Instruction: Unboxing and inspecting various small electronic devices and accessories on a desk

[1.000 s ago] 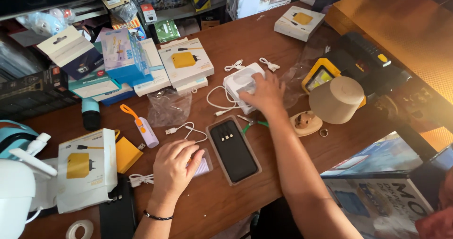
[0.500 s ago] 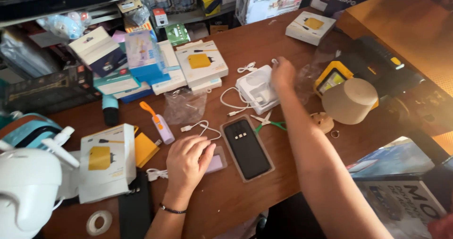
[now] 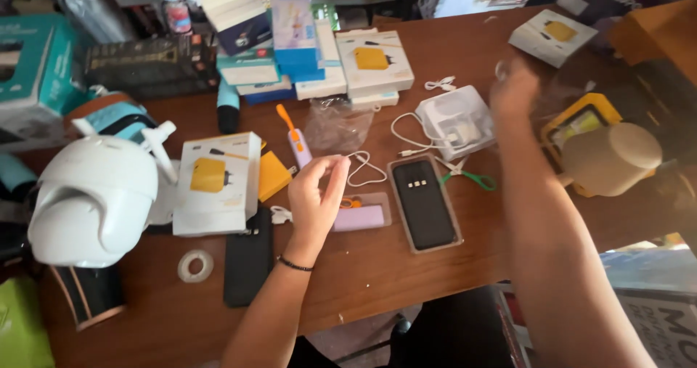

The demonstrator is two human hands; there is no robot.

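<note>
Over the cluttered wooden table, the left hand is raised with its fingers pinched on the white cable just above the lilac power bank in its clear tray, so sorting the accessories looks to be the step in hand. The right hand blurs in mid-air beyond the open white box holding a charger; whether its fingers are apart I cannot tell.

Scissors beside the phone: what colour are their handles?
Green, in the head view: scissors, right of the phone.
</note>
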